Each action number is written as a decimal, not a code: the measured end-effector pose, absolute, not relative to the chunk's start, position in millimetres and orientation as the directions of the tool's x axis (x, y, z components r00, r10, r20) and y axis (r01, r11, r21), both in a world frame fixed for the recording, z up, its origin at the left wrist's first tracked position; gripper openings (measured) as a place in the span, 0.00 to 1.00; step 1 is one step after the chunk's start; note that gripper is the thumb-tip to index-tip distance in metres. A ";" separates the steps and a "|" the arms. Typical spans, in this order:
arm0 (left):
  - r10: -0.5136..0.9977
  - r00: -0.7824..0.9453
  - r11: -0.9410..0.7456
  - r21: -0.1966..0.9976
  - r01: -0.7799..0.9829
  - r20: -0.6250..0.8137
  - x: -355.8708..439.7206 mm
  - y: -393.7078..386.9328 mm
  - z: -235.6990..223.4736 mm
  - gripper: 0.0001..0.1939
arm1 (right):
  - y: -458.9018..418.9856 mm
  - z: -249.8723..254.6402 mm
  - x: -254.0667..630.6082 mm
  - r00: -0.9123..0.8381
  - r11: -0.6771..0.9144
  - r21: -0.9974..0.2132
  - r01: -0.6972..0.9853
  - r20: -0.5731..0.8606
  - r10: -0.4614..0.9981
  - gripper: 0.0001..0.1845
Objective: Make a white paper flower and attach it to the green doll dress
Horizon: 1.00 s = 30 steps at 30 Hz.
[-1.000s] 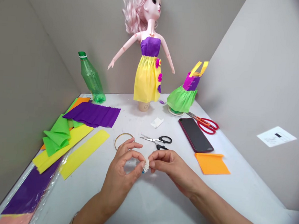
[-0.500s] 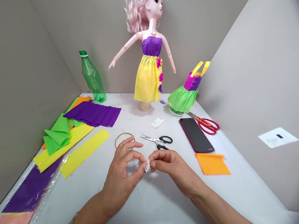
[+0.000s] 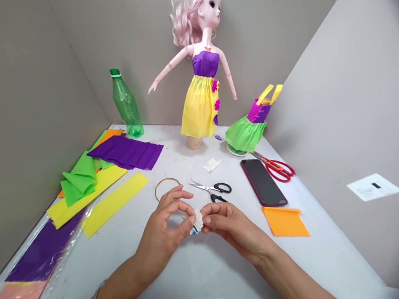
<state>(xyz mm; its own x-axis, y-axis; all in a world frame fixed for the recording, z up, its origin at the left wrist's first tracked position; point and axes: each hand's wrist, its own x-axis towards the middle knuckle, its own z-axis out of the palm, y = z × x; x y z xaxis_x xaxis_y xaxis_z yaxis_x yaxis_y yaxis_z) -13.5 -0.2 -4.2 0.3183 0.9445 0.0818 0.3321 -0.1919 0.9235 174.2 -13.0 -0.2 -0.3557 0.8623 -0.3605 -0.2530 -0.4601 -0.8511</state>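
Observation:
A small pleated piece of white paper (image 3: 198, 222) with a blue edge showing underneath is pinched between my two hands. My left hand (image 3: 165, 220) curls its thumb and forefinger into a ring against the paper's left side. My right hand (image 3: 230, 225) grips the right side with its fingertips. Just beyond my left fingers lies a thin gold hoop (image 3: 167, 179), and black-handled scissors (image 3: 213, 189) lie above the paper.
A doll (image 3: 201, 101) in a yellow-and-purple paper dress stands behind, beside a green paper dress (image 3: 245, 133). Around the white table (image 3: 182, 277) lie crepe paper sheets (image 3: 126, 153), a green bottle (image 3: 126, 104), a phone (image 3: 263, 182), red scissors (image 3: 279, 171) and orange paper (image 3: 284, 222).
The pleated paper has turned slightly in my fingers, and more of its blue edge now shows. The whole view has drifted a little, with the table objects shifting slightly right.

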 end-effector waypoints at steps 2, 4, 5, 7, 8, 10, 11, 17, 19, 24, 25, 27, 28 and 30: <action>0.943 0.326 -0.182 0.929 0.322 0.072 -14.4 0.4 -4.1 0.06 | -12.8 -0.5 174.6 -0.365 -0.465 -0.844 -0.269 -0.357 0.860 0.08; 0.941 0.334 -0.163 0.939 0.303 0.055 -15.2 1.1 -4.0 0.06 | -12.9 -1.0 174.9 -0.372 -0.467 -0.840 -0.277 -0.354 0.858 0.08; 0.940 0.338 -0.151 0.945 0.291 0.046 -15.5 1.4 -3.8 0.06 | -13.0 -1.0 175.0 -0.376 -0.468 -0.839 -0.277 -0.354 0.857 0.08; 0.937 0.348 -0.128 0.956 0.265 0.029 -16.2 2.1 -3.1 0.06 | -13.4 -0.6 174.9 -0.378 -0.471 -0.839 -0.271 -0.357 0.854 0.08; 0.935 0.354 -0.116 0.960 0.253 0.020 -16.6 2.5 -2.6 0.07 | -13.5 -0.2 174.9 -0.378 -0.473 -0.840 -0.266 -0.360 0.853 0.08; 0.931 0.365 -0.097 0.967 0.234 0.005 -18.0 3.0 -1.3 0.07 | -13.8 1.1 174.7 -0.376 -0.474 -0.843 -0.253 -0.366 0.852 0.08; 0.930 0.368 -0.087 0.970 0.228 -0.003 -18.8 3.3 -0.8 0.07 | -13.9 1.8 174.7 -0.375 -0.472 -0.846 -0.246 -0.366 0.852 0.08; 0.935 0.343 -0.175 0.955 0.241 0.085 -20.2 2.6 -4.7 0.07 | -13.6 3.6 174.3 -0.348 -0.454 -0.864 -0.218 -0.366 0.863 0.08; 0.927 0.317 -0.295 0.910 0.291 0.199 -18.2 1.0 -7.4 0.05 | -13.8 2.8 174.1 -0.326 -0.432 -0.879 -0.202 -0.356 0.876 0.07; 0.864 0.335 -0.491 0.773 0.402 0.375 -14.0 -3.5 -11.0 0.02 | -16.8 1.1 174.0 -0.282 -0.336 -0.933 -0.132 -0.290 0.915 0.03; 0.859 0.339 -0.502 0.760 0.413 0.383 -13.7 -3.8 -11.3 0.02 | -17.6 1.5 173.9 -0.278 -0.324 -0.938 -0.120 -0.281 0.918 0.03; 0.859 0.338 -0.504 0.750 0.428 0.384 -13.7 -3.7 -11.6 0.02 | -18.9 3.0 173.5 -0.274 -0.307 -0.946 -0.106 -0.269 0.923 0.03; 0.860 0.335 -0.503 0.749 0.432 0.384 -13.9 -3.4 -11.7 0.02 | -19.2 4.1 173.1 -0.273 -0.301 -0.948 -0.102 -0.264 0.925 0.03; 0.860 0.330 -0.505 0.745 0.436 0.390 -14.4 -2.7 -11.8 0.03 | -19.3 6.1 172.1 -0.274 -0.292 -0.951 -0.100 -0.256 0.927 0.03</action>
